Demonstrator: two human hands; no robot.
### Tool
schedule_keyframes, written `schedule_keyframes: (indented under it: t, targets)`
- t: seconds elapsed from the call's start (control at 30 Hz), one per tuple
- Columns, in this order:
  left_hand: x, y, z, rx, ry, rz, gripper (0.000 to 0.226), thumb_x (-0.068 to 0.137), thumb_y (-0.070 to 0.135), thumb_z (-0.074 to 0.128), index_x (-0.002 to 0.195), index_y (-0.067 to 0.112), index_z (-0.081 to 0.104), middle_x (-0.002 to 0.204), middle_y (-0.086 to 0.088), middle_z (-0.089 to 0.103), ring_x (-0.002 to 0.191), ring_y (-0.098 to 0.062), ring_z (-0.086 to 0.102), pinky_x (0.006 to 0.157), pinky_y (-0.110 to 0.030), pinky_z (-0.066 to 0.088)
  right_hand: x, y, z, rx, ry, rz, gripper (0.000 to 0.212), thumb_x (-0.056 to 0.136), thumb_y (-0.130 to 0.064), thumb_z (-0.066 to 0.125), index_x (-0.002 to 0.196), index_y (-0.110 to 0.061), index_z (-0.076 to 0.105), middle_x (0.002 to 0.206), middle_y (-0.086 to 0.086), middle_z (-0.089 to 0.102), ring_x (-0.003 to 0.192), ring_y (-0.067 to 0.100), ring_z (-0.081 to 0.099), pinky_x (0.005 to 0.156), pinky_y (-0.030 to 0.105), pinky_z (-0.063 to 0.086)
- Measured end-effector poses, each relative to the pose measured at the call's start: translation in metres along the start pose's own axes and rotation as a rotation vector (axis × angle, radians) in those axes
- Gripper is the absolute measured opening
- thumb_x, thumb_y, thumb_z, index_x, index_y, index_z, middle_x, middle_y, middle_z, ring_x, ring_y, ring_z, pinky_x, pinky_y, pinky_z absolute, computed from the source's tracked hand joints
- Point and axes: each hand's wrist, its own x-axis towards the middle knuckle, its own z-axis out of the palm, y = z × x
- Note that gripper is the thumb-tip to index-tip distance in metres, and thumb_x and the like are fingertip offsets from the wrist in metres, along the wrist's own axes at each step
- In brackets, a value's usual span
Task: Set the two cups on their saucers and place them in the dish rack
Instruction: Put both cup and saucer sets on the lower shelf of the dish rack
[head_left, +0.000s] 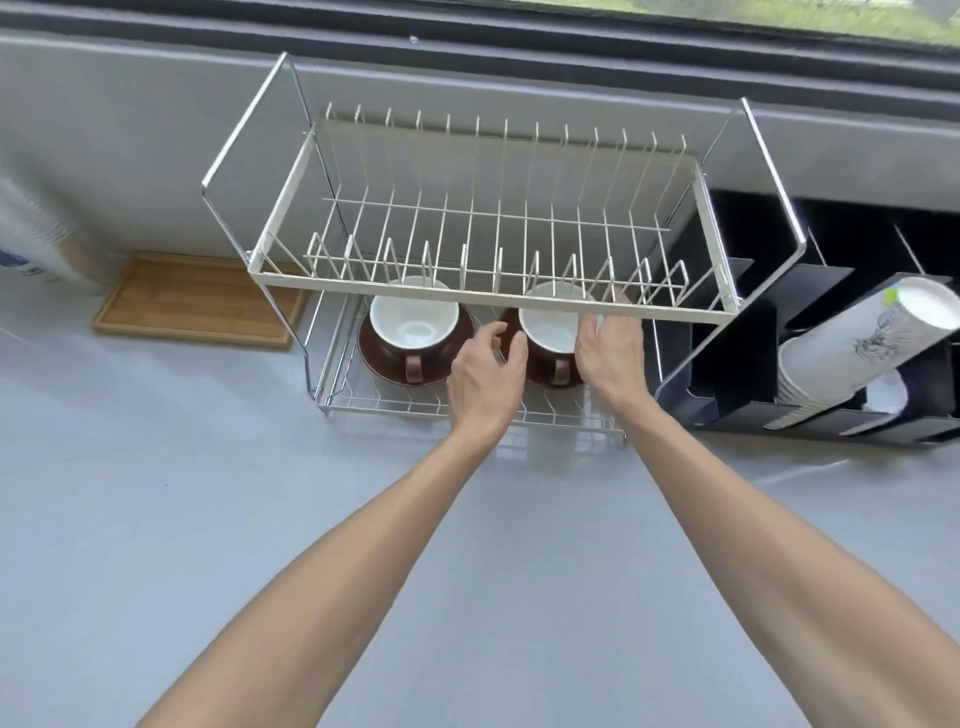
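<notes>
Two brown cups with white insides stand on brown saucers on the lower wire tier of the dish rack. The left cup rests on its saucer, handle toward me. The right cup sits on its saucer, which is mostly hidden by my hands. My left hand is at that saucer's left rim with fingers loosely curled and holds nothing that I can see. My right hand lies against the cup's right side, fingers straight and reaching under the upper tier's front bar.
The rack's upper tier with upright prongs overhangs both cups. A wooden tray lies to the left. A black organiser with stacked paper cups stands on the right. Grey counter stretches toward me.
</notes>
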Motion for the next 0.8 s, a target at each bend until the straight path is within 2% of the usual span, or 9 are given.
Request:
schedule_keyframes:
  t: [0.1, 0.2, 0.27, 0.4, 0.53, 0.6, 0.67, 0.73, 0.8]
  targets:
    - [0.010, 0.002, 0.017, -0.143, -0.112, -0.255, 0.059, 0.097, 0.052, 0.054, 0.146, 0.019, 0.048, 0.145, -0.007, 0.057, 0.131, -0.029, 0.055, 0.109, -0.042, 0.045, 0.007, 0.006, -0.001, 0.135, -0.059, 0.266, 0.055, 0.100, -0.040, 0.040, 0.140, -0.002, 0.047, 0.139, 0.020, 0.054, 0.128, 0.038, 0.050, 0.110, 0.048, 0.040]
    - [0.019, 0.006, 0.027, -0.263, -0.149, -0.354, 0.067, 0.091, 0.056, 0.059, 0.148, 0.022, 0.044, 0.146, -0.006, 0.054, 0.130, -0.030, 0.055, 0.105, -0.049, 0.051, 0.008, 0.010, -0.004, 0.190, -0.091, 0.366, 0.051, 0.102, -0.037, 0.040, 0.137, 0.000, 0.049, 0.137, 0.018, 0.055, 0.126, 0.037, 0.052, 0.106, 0.043, 0.042]
    - [0.024, 0.009, 0.031, -0.275, -0.168, -0.369, 0.070, 0.092, 0.053, 0.061, 0.151, 0.021, 0.040, 0.150, -0.005, 0.050, 0.128, -0.028, 0.054, 0.104, -0.047, 0.053, 0.012, 0.016, -0.004, 0.174, -0.108, 0.376, 0.044, 0.103, -0.030, 0.038, 0.132, -0.001, 0.054, 0.134, 0.018, 0.058, 0.122, 0.036, 0.054, 0.099, 0.039, 0.043]
    - [0.028, 0.009, 0.036, -0.343, -0.170, -0.392, 0.061, 0.098, 0.036, 0.061, 0.152, 0.016, 0.042, 0.151, -0.005, 0.048, 0.106, -0.018, 0.051, 0.083, -0.035, 0.060, 0.014, 0.027, 0.000, 0.130, -0.103, 0.325, 0.036, 0.103, -0.027, 0.037, 0.118, -0.004, 0.060, 0.122, 0.016, 0.063, 0.116, 0.035, 0.055, 0.087, 0.036, 0.040]
    - [0.025, 0.009, 0.035, -0.358, -0.171, -0.393, 0.058, 0.100, 0.034, 0.060, 0.151, 0.014, 0.043, 0.150, -0.007, 0.048, 0.106, -0.019, 0.051, 0.085, -0.037, 0.061, 0.011, 0.032, 0.004, 0.120, -0.090, 0.295, 0.025, 0.103, -0.026, 0.035, 0.099, -0.011, 0.054, 0.102, 0.009, 0.058, 0.100, 0.029, 0.054, 0.081, 0.035, 0.037]
    - [0.023, 0.007, 0.033, -0.359, -0.174, -0.386, 0.058, 0.100, 0.034, 0.060, 0.152, 0.014, 0.041, 0.152, -0.006, 0.046, 0.107, -0.019, 0.050, 0.085, -0.037, 0.061, 0.009, 0.032, 0.003, 0.117, -0.095, 0.286, 0.023, 0.103, -0.025, 0.035, 0.100, -0.013, 0.054, 0.101, 0.007, 0.057, 0.097, 0.029, 0.052, 0.080, 0.035, 0.037]
    - [0.020, 0.006, 0.032, -0.349, -0.176, -0.369, 0.060, 0.100, 0.035, 0.060, 0.153, 0.014, 0.040, 0.153, -0.007, 0.044, 0.107, -0.019, 0.049, 0.084, -0.036, 0.061, 0.008, 0.032, 0.002, 0.121, -0.106, 0.278, 0.024, 0.103, -0.025, 0.034, 0.105, -0.013, 0.055, 0.108, 0.009, 0.060, 0.103, 0.030, 0.053, 0.083, 0.036, 0.038]
    - [0.019, 0.007, 0.032, -0.341, -0.184, -0.365, 0.061, 0.100, 0.036, 0.060, 0.153, 0.015, 0.039, 0.154, -0.007, 0.044, 0.103, -0.017, 0.051, 0.084, -0.036, 0.061, 0.007, 0.030, 0.000, 0.130, -0.106, 0.275, 0.035, 0.104, -0.026, 0.034, 0.126, -0.012, 0.057, 0.126, 0.012, 0.062, 0.118, 0.033, 0.054, 0.093, 0.038, 0.040]
    - [0.019, 0.007, 0.031, -0.321, -0.185, -0.372, 0.062, 0.099, 0.037, 0.060, 0.153, 0.017, 0.038, 0.153, -0.006, 0.045, 0.092, -0.015, 0.052, 0.089, -0.039, 0.061, 0.005, 0.028, 0.000, 0.143, -0.108, 0.283, 0.041, 0.104, -0.027, 0.034, 0.140, -0.015, 0.051, 0.138, 0.011, 0.058, 0.128, 0.033, 0.050, 0.102, 0.039, 0.039]
